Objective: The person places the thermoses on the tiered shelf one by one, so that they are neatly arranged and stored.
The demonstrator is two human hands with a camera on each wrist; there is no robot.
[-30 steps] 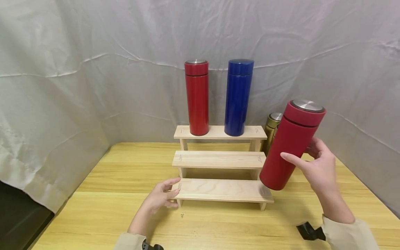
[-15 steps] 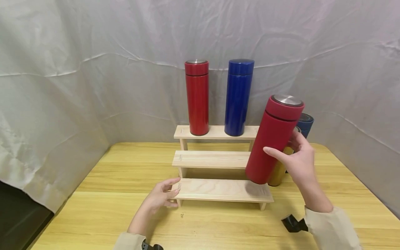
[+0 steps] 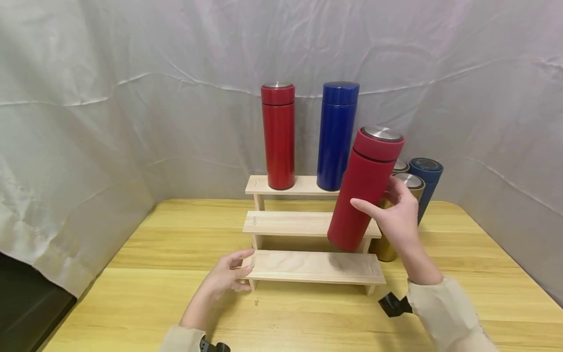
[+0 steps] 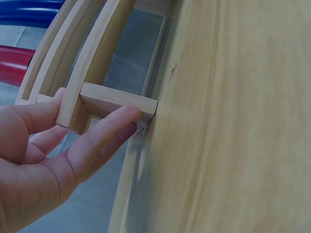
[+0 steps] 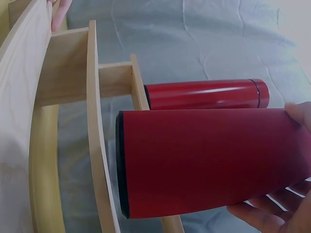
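My right hand grips a matte red thermos with a steel-topped lid. The thermos leans to the right, its base above the lowest board and in front of the middle one; in the right wrist view a gap shows between base and boards. My left hand holds the left end of a three-step wooden display stand. In the left wrist view, its fingers lie against the stand's end leg. On the top step stand a glossy red thermos and a blue thermos, both upright.
Behind my right hand, on the table, stand gold thermoses and a dark blue thermos, partly hidden. Grey cloth hangs behind and at both sides. A dark object is at the lower left.
My right hand has carried the matte red thermos leftward and slightly up, from right of the stand to over its right part. The thermoses behind have come into view. My left hand stays put.
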